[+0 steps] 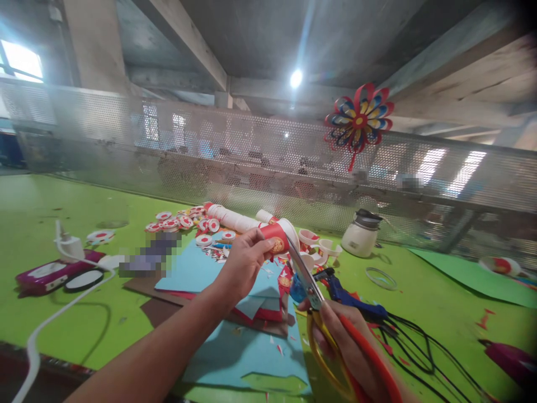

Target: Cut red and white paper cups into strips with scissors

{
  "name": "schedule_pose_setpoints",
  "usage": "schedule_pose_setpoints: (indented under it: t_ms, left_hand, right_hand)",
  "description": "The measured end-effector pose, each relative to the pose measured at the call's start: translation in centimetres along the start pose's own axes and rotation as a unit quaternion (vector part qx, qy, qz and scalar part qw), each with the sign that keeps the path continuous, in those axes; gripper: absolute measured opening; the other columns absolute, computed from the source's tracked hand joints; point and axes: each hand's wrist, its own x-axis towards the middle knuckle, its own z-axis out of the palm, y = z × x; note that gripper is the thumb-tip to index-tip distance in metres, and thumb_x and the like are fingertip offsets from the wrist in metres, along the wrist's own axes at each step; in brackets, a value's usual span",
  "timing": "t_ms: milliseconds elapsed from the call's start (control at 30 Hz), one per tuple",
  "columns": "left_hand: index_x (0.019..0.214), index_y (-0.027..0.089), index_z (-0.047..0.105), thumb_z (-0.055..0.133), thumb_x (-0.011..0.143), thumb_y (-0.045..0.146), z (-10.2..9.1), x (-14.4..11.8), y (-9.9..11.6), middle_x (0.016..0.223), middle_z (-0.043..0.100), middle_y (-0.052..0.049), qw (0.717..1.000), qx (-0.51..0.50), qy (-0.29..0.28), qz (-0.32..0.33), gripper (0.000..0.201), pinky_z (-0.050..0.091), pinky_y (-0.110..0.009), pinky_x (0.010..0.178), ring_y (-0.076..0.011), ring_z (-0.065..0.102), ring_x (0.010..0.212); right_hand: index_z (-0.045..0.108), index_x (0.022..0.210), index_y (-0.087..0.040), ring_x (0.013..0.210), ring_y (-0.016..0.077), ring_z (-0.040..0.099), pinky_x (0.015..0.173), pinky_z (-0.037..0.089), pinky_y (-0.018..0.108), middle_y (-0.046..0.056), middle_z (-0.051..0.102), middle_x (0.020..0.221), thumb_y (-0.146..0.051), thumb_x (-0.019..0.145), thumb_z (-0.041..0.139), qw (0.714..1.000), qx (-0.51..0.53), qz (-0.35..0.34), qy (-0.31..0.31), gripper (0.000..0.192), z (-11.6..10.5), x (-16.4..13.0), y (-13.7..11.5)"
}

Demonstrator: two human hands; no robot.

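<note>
My left hand [245, 257] is closed around a red and white paper cup [277, 238] with a gold print, tipped on its side. In my right hand [344, 330] is a pair of scissors [308, 280] with yellow and orange-red handles. The blades reach up to the cup's rim, and I cannot tell whether they bite into the paper. Below the hands lie light blue paper sheets [184, 274], over red and brown ones. Cut cup pieces [325, 252] sit just beyond the blades. A blue glue gun [356, 299] rests beside my right hand.
Stacked paper cups [230, 218] and red-dotted white discs [170, 224] lie at the back. A white jug [361, 232] stands back right, near a tape ring [381, 278] and a green sheet [470, 277]. At left is a purple power strip [50, 274] with a white cable. A paper flower [359, 120] rises above the mesh partition.
</note>
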Motion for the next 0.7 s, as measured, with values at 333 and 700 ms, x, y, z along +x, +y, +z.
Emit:
schedule_pose_setpoints:
  t_ms: [333,700]
  left_hand:
    - [0.064,0.014,0.053,0.064,0.07,0.013,-0.2,0.2,0.0,0.07,0.059,-0.003,1.0,0.013,-0.006,-0.009,0.013,0.048,-0.035,0.078,-0.014,0.057,0.071]
    - [0.062,0.014,0.053,0.064,0.069,0.011,0.4,-0.2,0.0,0.069,0.059,-0.003,1.0,0.001,0.009,0.0,0.013,0.047,-0.032,0.076,-0.0128,0.056,0.069]
  right_hand:
    - [0.061,0.095,-0.018,0.051,0.0099,0.037,0.048,0.033,0.022,-0.004,0.042,0.057,-0.057,0.087,0.043,0.999,0.03,0.036,0.0,0.044,-0.1,-0.4,-0.6]
    - [0.061,0.091,-0.015,0.044,0.0084,0.034,0.045,0.027,0.022,-0.006,0.04,0.049,-0.055,0.089,0.041,1.0,-0.012,-0.005,-0.005,0.044,-0.1,0.3,0.3]
